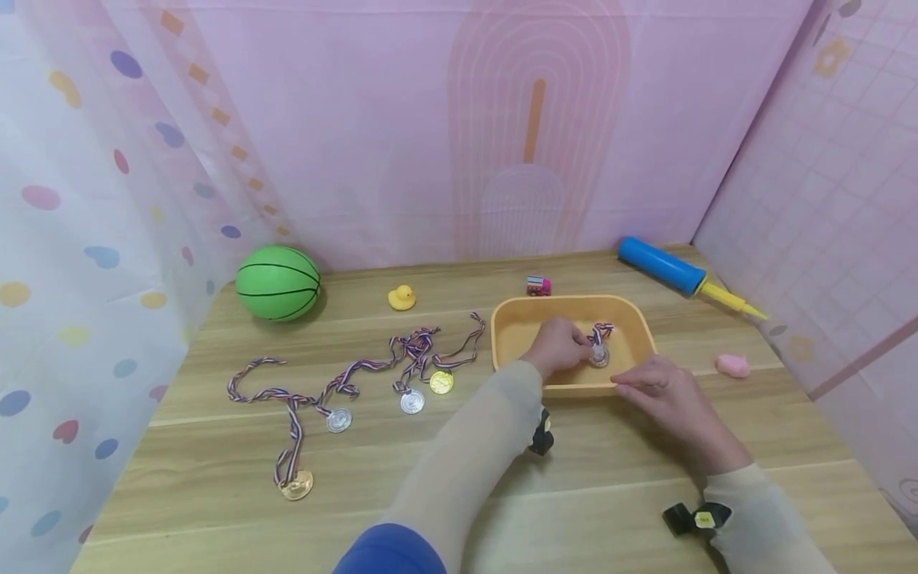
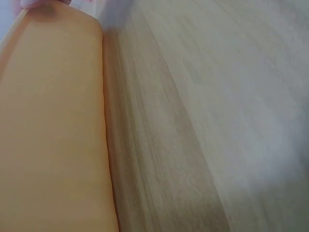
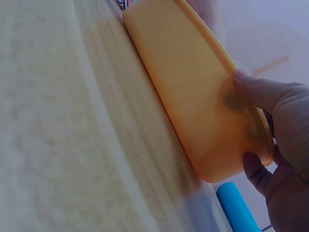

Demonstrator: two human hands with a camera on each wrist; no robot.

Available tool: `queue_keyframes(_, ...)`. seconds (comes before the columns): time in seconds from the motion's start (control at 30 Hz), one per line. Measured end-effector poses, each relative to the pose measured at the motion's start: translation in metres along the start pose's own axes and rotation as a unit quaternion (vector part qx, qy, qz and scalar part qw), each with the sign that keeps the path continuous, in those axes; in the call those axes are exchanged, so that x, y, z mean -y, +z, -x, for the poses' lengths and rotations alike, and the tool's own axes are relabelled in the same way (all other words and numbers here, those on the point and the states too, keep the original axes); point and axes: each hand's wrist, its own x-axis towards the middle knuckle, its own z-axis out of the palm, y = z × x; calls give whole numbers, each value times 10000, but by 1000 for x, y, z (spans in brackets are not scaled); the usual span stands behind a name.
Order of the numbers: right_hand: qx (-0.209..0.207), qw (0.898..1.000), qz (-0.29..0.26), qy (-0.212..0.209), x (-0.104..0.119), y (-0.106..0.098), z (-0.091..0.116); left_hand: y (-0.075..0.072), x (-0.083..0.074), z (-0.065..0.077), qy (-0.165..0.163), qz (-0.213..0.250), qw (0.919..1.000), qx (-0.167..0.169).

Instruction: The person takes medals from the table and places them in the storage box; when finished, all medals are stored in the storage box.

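Inside the orange basin (image 1: pixel 516 319), my left hand (image 1: pixel 555 347) reaches over the near rim, its fingertips pinching the edge of a silver medal (image 1: pixel 598 355). The medal's striped ribbon (image 1: pixel 602 328) is bunched just behind it. My right hand (image 1: pixel 663 395) grips the basin's near right corner. In the right wrist view, the right thumb (image 3: pixel 256 89) presses the outer side of the rim, and other fingers are partly hidden behind the wall. The left wrist view shows the basin's outer wall (image 2: pixel 53 121) but not the left hand.
Left of the basin lie gold medals (image 1: pixel 297 485) (image 1: pixel 441 382) and silver medals (image 1: pixel 339 420) (image 1: pixel 412 401) with tangled ribbons. Behind are a green ball (image 1: pixel 278 283), rubber duck (image 1: pixel 402 298) and toy truck (image 1: pixel 538 286). A blue pump (image 1: pixel 663 265) and pink toy (image 1: pixel 732 366) lie right.
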Motion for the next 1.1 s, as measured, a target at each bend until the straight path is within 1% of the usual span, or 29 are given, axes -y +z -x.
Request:
queue_keyframes(0.17,-36,10000,39,-5,-1,0,1,1,0,0,-70,-146,9999,44)
queue_keyframes(0.3,-60,10000,63,-23,-2,1,1,2,-1,0,-174,-169,9997,27)
queue_keyframes(0.47,-136,9998,66,-140,-3,2,1,1,-2,1,-279,-271,9992,7)
queue_keyframes(0.57,-162,9996,37,-206,-4,3,1,0,-3,1,-338,-259,9991,22)
queue_keyframes(0.7,-139,9998,-40,-145,-3,2,1,-1,-4,2,-281,-279,9992,-34)
queue_keyframes(0.83,-121,9998,-90,-112,-2,1,0,-2,-4,2,-150,-260,9995,-110)
queue_keyframes(1.1,-46,9999,-92,-6,-3,1,0,-2,-4,3,115,-293,9994,-144)
